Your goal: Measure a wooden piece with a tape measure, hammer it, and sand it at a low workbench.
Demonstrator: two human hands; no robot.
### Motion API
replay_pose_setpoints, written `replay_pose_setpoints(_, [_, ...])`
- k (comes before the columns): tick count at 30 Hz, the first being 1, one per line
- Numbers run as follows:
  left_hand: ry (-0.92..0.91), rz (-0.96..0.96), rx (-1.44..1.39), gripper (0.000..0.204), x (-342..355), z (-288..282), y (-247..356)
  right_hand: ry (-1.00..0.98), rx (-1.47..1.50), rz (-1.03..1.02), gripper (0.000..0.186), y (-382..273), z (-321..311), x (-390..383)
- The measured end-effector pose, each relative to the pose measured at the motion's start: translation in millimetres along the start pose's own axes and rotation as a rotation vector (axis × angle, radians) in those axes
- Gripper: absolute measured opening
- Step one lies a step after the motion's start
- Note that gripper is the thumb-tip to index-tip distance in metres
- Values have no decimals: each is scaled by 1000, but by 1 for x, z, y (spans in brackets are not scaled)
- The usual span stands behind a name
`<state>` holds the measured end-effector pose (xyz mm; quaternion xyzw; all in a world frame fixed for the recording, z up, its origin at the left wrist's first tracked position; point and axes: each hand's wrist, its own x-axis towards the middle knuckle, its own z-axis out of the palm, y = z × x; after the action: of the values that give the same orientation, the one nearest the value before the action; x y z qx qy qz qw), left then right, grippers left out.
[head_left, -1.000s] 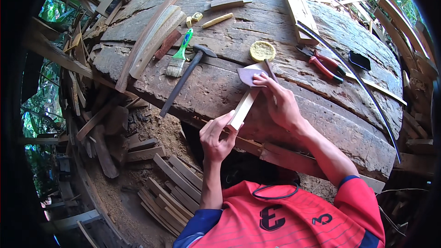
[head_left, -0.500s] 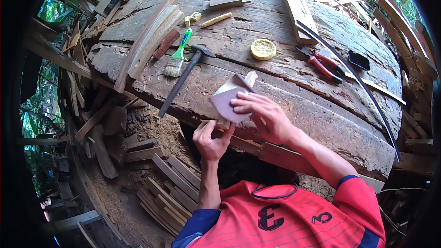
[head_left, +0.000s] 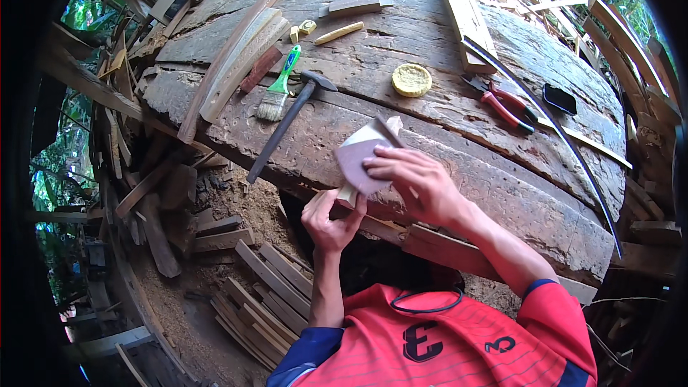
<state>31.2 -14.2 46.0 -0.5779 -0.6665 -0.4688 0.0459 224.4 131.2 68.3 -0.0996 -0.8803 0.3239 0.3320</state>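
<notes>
Over the near edge of the workbench, my left hand [head_left: 333, 221] pinches the near end of a small pale wood piece [head_left: 347, 195] between thumb and fingers. A folded sheet of purplish-brown sandpaper [head_left: 358, 165] lies over this piece and covers most of it. Beyond the sheet, only the far tip of the wood shows. My right hand [head_left: 419, 183] is closed on the sandpaper's right side, its fingers pressing on top and its thumb hidden. A hammer [head_left: 287, 125] with a dark handle rests on the bench left of the sheet, beside a green-handled paintbrush [head_left: 281, 86].
On the weathered plank bench [head_left: 502, 186] are a round yellowish disc [head_left: 411, 80], red-handled pliers [head_left: 507, 106], a small black tray [head_left: 559, 98], a long thin black strip [head_left: 548, 115] and wood blocks [head_left: 466, 25]. Scrap wood [head_left: 279, 294] is piled below at the left.
The sandpaper and my right hand have shifted slightly to the right and toward me along the wood piece. My left hand keeps its pinch almost in place.
</notes>
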Motion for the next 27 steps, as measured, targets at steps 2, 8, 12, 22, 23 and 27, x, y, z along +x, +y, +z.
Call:
replay_pose_setpoints(2, [-29,105,82,31,3,-10,-7,-28,89,-41,42,-13,-1,4])
replay_pose_setpoints(8, [0,3,-6,32,2,-6,-4,163,23,221,40,26,-5,-4])
replay_pose_setpoints(12, [2,60,56,37,-7,-11,-19,-24,185,9,37,-25,4,5])
replay_pose_setpoints(22, [-101,-152,-72,36,-7,-6,3,46,201,15,43,-24,7,3])
replay_pose_setpoints(23, [-32,-194,-196,36,-7,-3,7,59,198,15,44,-17,5,2])
replay_pose_setpoints(27, [70,-346,-572,38,-7,8,24,127,207,364,42,21,-2,-7])
